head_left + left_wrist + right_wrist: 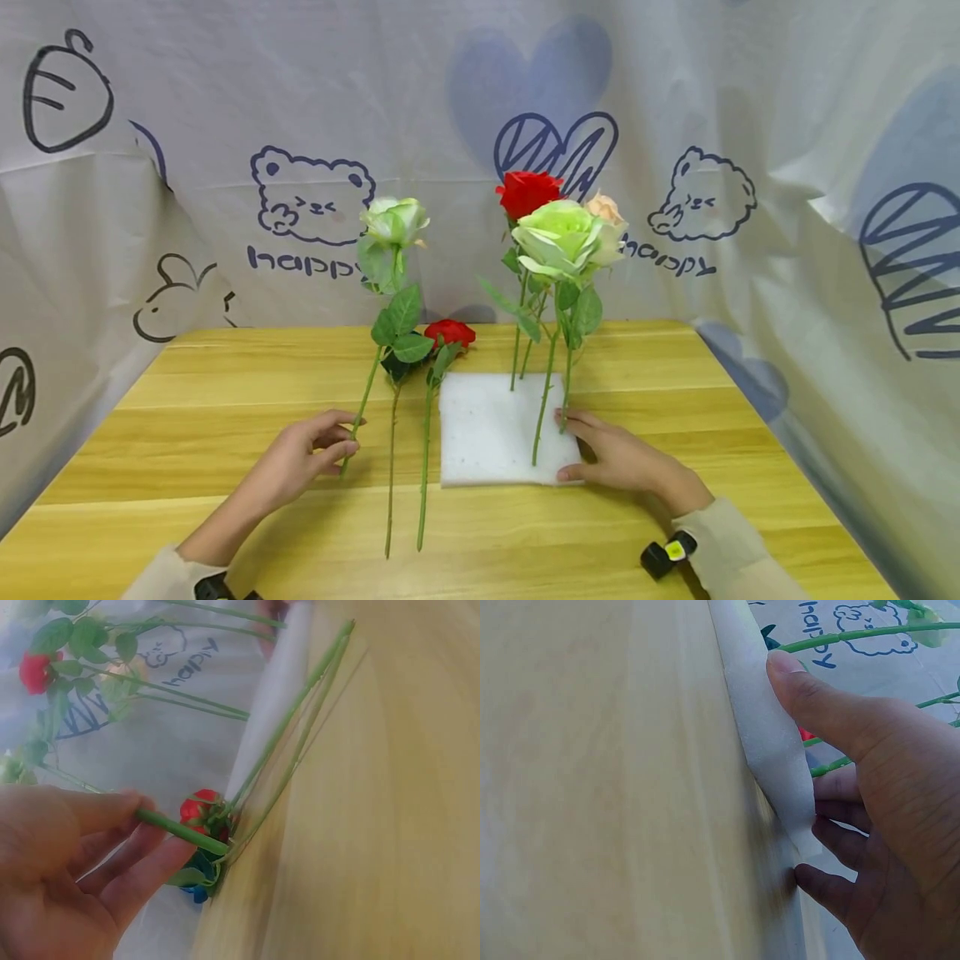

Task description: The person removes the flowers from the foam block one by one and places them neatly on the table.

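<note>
My left hand (303, 457) pinches the lower stem of a white-green rose (395, 222) between thumb and fingers, the flower raised upright above the table. In the left wrist view the stem's cut end (214, 844) sticks out past the fingertips, apart from the table. My right hand (622, 454) holds the near right corner of a white foam block (487, 433), its thumb on the block and its other fingers along the right side. Standing in the block are a red rose (528, 194), a light green rose (558, 242), a peach rose (604, 208) and partly hidden blooms.
Between the left hand and the block, a second red rose (450, 332) and a dark blue flower (196, 891) lie on the wooden table (600, 550), stems toward me. A printed cloth (435, 108) hangs behind the table and along both sides.
</note>
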The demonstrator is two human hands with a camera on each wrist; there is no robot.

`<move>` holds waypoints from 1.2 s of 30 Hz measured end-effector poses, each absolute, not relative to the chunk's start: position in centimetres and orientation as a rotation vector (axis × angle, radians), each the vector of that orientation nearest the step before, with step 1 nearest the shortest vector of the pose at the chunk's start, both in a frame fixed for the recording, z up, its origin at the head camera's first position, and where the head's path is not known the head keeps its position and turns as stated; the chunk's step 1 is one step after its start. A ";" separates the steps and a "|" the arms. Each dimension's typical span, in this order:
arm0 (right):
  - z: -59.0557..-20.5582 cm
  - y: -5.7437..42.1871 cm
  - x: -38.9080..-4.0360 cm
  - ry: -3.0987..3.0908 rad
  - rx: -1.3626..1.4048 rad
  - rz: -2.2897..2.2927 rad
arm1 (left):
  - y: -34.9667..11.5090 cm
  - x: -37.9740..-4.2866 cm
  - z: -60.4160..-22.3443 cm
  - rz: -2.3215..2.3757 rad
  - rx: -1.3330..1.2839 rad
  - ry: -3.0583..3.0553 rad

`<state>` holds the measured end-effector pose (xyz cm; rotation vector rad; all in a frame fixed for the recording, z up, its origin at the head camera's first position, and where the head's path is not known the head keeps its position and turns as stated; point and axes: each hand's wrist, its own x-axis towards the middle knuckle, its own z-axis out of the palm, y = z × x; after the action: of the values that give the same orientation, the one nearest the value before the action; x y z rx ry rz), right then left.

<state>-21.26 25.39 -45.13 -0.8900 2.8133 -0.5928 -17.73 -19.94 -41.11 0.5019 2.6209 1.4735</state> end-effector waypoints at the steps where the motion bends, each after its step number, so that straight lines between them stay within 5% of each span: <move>1: -45.1 25.4 -21.3 2.815 -0.898 -0.590 | -20.0 -17.6 -41.1 1.468 0.499 2.624; 36: -45.0 25.6 -21.2 2.814 -0.934 -0.535 | -20.9 -14.5 -43.3 1.555 0.214 2.462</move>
<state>-21.23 25.61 -45.03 -0.9341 2.8144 -0.5354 -14.50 -20.92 -43.28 0.2144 2.4625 1.5546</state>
